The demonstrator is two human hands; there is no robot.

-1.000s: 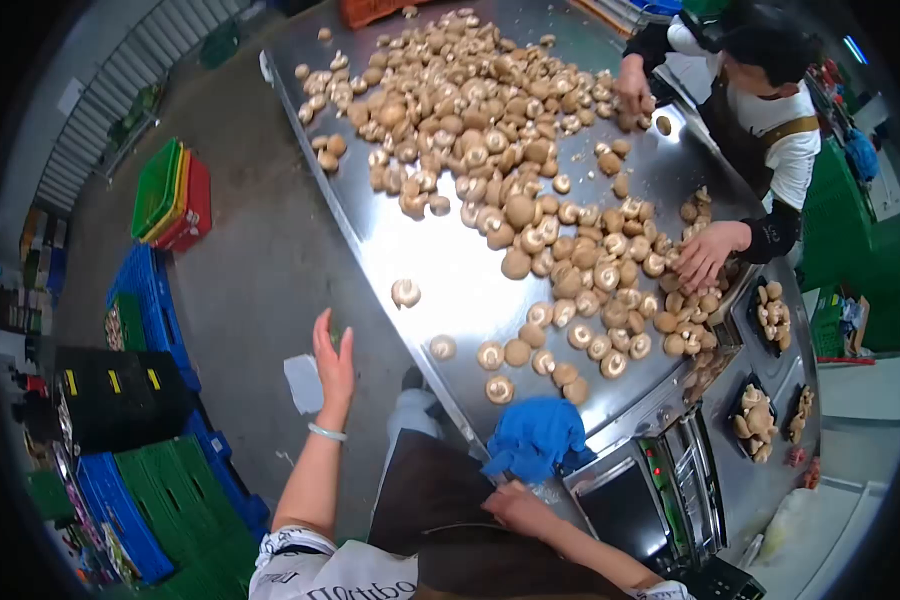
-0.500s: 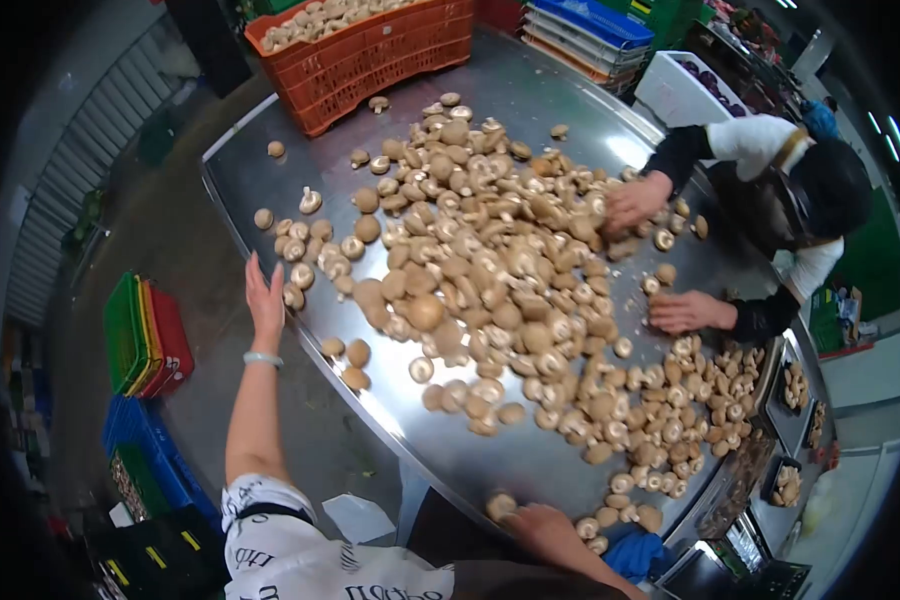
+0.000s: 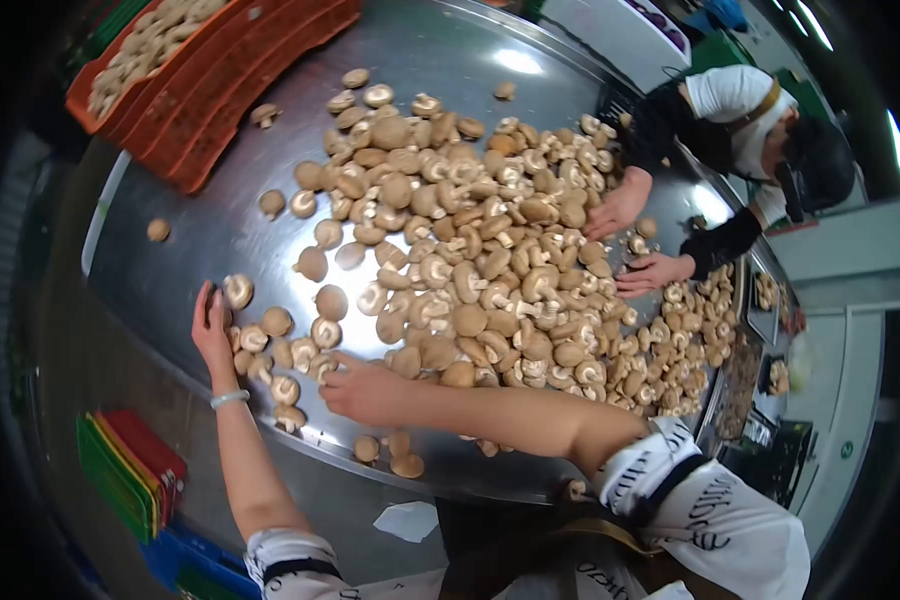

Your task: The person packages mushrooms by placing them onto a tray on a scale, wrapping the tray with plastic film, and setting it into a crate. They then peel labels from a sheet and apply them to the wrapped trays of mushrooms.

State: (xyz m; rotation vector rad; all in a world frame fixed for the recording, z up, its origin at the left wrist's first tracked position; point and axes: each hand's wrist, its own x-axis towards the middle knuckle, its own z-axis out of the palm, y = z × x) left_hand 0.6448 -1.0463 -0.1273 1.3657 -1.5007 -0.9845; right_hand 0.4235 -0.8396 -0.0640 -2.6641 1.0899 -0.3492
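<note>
Brown shiitake mushrooms lie heaped on a steel table. My left hand rests at the left of a small cluster, its fingers stretched out along the mushrooms and the thumb side toward them. On the other side of that cluster is my right hand, with slightly bent fingers touching or nearly touching a mushroom. No mushroom shows held in either hand. Between my hands lie several mushrooms, some with stems up, including a pale-gilled one.
Across the steel table, a co-worker's two hands are at the far edge of the heap. An orange crate of mushrooms stands at the back left. Stacked coloured crates sit on the floor at left. Filled trays are at right.
My right hand has moved from the table's near edge to the left cluster, facing my left hand. The view has turned and shifted. The co-worker's hands have come closer together.
</note>
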